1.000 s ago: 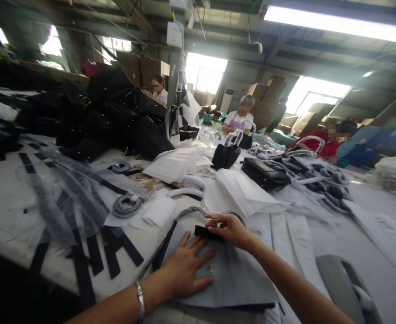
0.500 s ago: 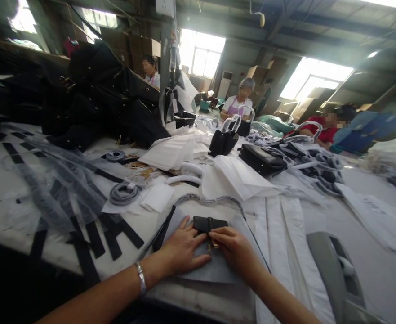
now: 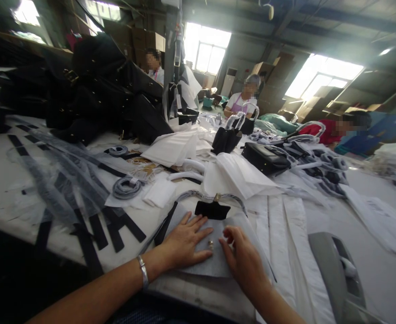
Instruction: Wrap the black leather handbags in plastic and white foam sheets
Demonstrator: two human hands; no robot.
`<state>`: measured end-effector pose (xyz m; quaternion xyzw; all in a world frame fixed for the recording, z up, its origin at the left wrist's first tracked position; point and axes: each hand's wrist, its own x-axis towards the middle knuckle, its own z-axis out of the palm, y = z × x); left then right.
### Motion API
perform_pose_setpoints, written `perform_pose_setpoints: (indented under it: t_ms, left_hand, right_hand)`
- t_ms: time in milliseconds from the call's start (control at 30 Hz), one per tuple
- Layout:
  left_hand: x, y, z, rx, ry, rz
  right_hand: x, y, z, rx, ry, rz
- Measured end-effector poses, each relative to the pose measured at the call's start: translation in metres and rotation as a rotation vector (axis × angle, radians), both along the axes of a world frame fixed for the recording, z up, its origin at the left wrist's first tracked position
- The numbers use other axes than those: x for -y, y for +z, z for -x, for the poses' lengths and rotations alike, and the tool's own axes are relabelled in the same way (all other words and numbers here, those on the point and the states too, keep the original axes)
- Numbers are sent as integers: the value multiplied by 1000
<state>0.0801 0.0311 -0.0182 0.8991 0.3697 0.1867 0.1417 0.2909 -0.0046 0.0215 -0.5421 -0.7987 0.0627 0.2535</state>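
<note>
A black handbag (image 3: 164, 228) lies flat before me at the table's near edge, its front covered by a pale grey sheet (image 3: 204, 269). My left hand (image 3: 187, 240) rests flat on the sheet with spread fingers. The bag's short black flap (image 3: 212, 210) is folded back toward the wrapped handle (image 3: 191, 193), dark underside up, and a metal clasp piece (image 3: 217, 197) shows at its far end. A small gold lock (image 3: 211, 244) pokes through the sheet between my hands. Beside it, my right hand (image 3: 243, 252) hovers with loosely curled fingers, thumb apart, holding nothing visible.
Black straps in plastic (image 3: 93, 225) and a wrapped coil (image 3: 126, 187) lie to the left, below a heap of black bags (image 3: 100, 85). White sheets (image 3: 231, 175) and black bags (image 3: 267, 158) sit ahead. At right is a grey tape dispenser (image 3: 329, 265). Several people work across the table.
My right hand has let go of the flap and drawn back toward me. The flap has swung up and away, uncovering the gold lock. My left hand stays flat on the sheet.
</note>
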Motion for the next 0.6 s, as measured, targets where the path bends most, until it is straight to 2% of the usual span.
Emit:
perform_pose_setpoints:
  t_ms: [133,333,500,600]
  left_hand:
    - [0,-2,0,1,-3,15]
    - [1,-4,-1,1,-5,-14]
    - [1,-5,-1,15,2,-23]
    - [0,-7,-1,24,0,-18]
  right_hand:
    - [-10,4,8,167,175,178]
    - [-37,8,13,271,392,271]
    - [-45,13,17,352,445,308]
    - [-53,16,18,383,576,348]
